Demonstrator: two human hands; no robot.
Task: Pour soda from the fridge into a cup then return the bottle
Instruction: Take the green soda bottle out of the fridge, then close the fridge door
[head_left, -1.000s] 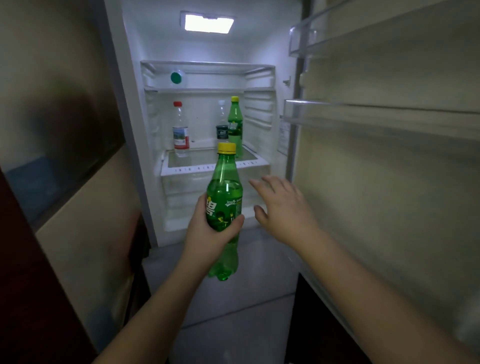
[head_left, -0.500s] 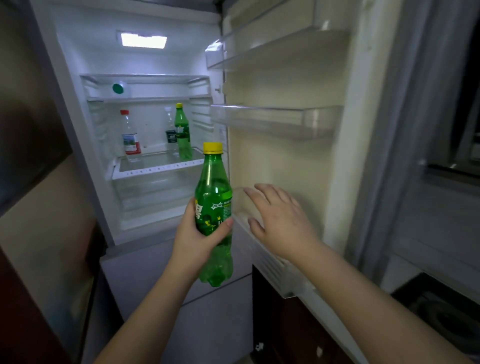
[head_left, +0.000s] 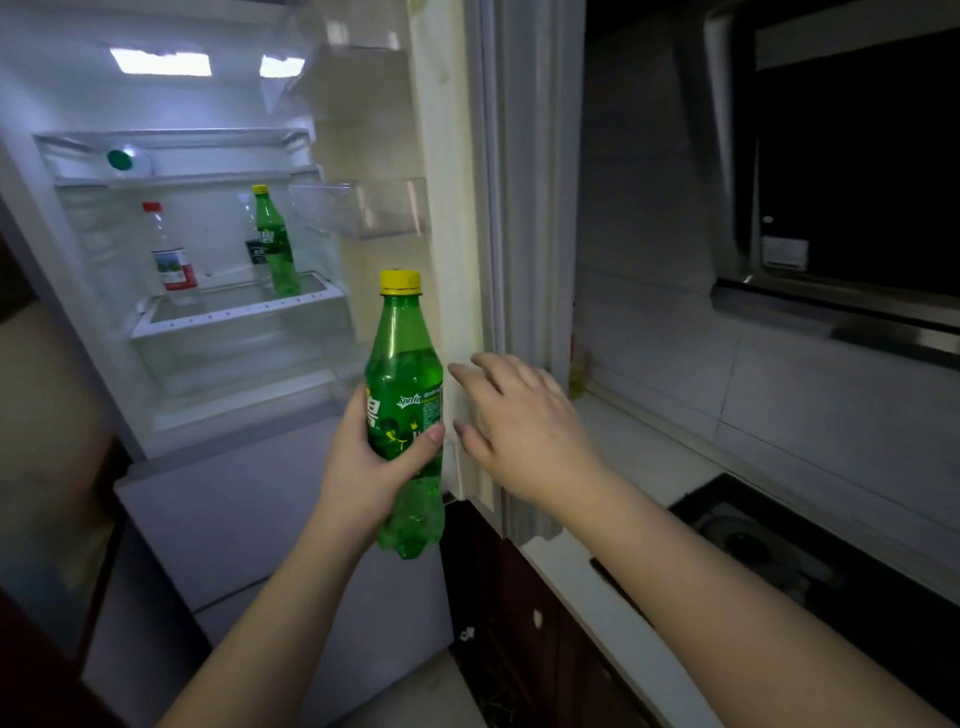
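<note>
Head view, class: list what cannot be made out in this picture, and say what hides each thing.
- Cup: none in the head view, so where it stands is unknown.
- Green soda bottle: much of its label is covered by the left hand.
- Clear bottle on the fridge shelf: partly behind the second green bottle; label too small to read.
- Stove: cut off by the right edge and dark.
- Right hand: whether it touches the fridge door is unclear.

Fridge shelf (head_left: 244, 312): green bottle (head_left: 275, 244), red-capped bottle (head_left: 169, 254), clear bottle (head_left: 251, 234) standing upright.

Clear bottle (head_left: 249, 228) behind green bottle (head_left: 275, 244).
</note>
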